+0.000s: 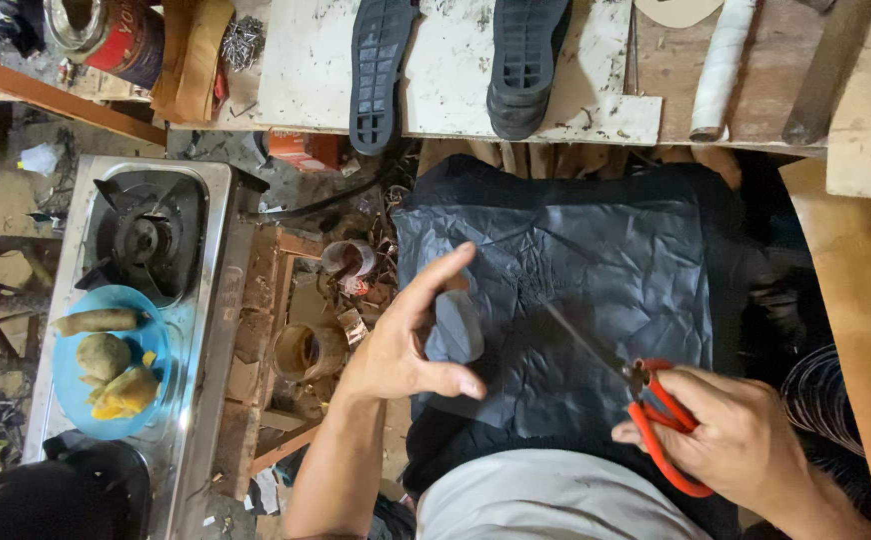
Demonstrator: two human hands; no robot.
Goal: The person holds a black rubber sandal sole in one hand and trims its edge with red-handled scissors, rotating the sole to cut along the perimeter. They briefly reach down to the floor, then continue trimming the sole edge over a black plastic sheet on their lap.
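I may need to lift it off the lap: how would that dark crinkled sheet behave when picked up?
The dark sheet is creased all over and drapes over the lap, so probably floppy and light. Its slight sheen hints it may be slippery.

I read scene as small cobbler-type workshop. Evidence: two black shoe soles (pixel 381 70) on stained, paint-flecked workbench (pixel 456 90); open glue tin (pixel 106 35) beside loose nails (pixel 244 40); dark sheet material (pixel 566 300) spread out flat; red-handled scissors (pixel 656 415). Two-burner gas stove (pixel 146 240) with blue plate of food (pixel 106 360) stands beside cluttered, scrap-strewn floor (pixel 16 170).
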